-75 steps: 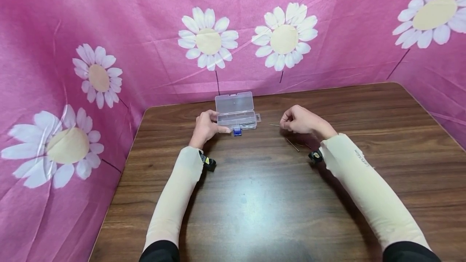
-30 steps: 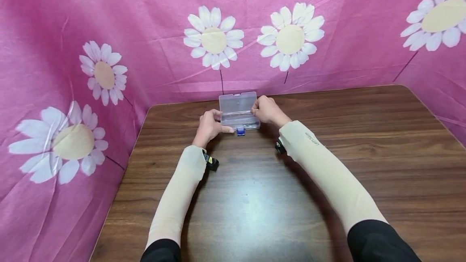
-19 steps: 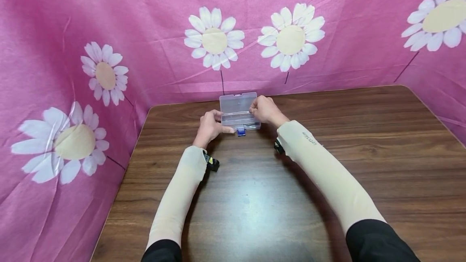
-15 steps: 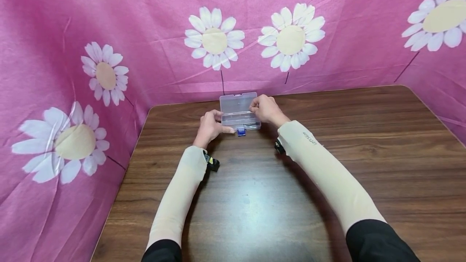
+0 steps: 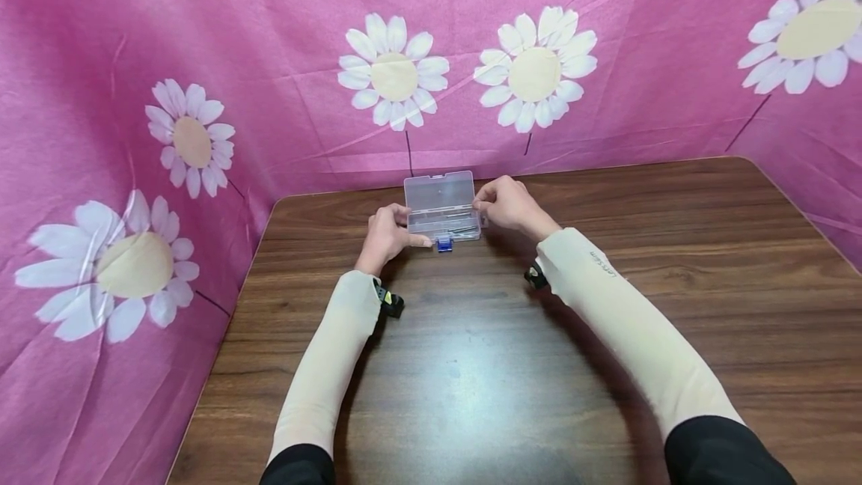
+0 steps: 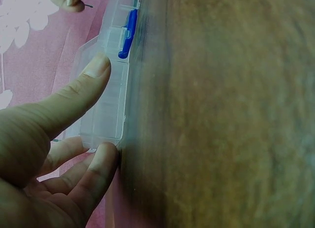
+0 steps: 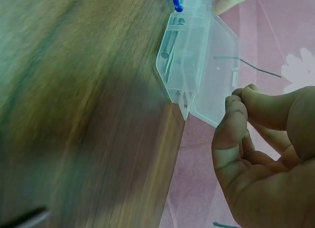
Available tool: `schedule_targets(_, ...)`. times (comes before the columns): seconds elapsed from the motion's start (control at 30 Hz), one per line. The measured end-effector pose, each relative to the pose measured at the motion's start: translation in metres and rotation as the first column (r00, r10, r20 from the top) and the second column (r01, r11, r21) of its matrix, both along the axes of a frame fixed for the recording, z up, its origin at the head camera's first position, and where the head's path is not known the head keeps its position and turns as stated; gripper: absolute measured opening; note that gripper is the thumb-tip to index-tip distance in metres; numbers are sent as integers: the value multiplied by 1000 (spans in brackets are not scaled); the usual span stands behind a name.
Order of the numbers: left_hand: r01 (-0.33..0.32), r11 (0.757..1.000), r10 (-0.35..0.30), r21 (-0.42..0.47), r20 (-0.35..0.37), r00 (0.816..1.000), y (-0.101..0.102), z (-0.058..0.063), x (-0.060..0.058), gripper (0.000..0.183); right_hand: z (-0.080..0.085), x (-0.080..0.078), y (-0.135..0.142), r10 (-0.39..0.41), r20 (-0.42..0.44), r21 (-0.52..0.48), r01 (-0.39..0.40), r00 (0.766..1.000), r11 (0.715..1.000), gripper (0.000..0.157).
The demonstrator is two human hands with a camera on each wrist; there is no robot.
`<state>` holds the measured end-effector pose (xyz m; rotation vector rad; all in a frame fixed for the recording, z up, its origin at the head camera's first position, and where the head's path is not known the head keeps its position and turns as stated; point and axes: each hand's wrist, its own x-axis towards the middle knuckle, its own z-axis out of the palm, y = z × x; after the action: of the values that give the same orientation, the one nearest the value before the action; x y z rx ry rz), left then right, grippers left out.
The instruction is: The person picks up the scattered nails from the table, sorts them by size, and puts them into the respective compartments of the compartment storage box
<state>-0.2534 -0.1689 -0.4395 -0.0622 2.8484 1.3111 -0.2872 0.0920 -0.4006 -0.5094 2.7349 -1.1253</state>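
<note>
A clear plastic case [image 5: 441,224] with a blue latch [image 5: 444,245] lies at the far side of the table, its lid [image 5: 439,191] raised. My left hand [image 5: 387,236] grips its left end, thumb along the front and fingertips at the short side, as the left wrist view shows. Inside, thin metal nails [image 7: 170,43] with round heads lie in the front compartment. My right hand [image 5: 510,204] hovers just off the case's right end. Its fingers are curled, thumb tip against index tip; in the right wrist view nothing sticks out between them.
A pink cloth [image 5: 283,43] with white daisies hangs behind the brown wooden table [image 5: 465,373]. A hang tab [image 7: 185,107] projects from the case's right end. A blurred dark rod [image 7: 27,218] lies on the tabletop in the right wrist view's corner.
My right hand brought a nail from the table's right over to the case, stayed at its right end, and has now drawn slightly right, no nail showing. The left hand keeps its grip.
</note>
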Motion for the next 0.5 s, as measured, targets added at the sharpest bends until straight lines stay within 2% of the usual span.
schedule_targets(0.5,-6,1000,6,0,18,1000,1,1,2,74,2,25,39,13,5,68,-14,1000,998,13)
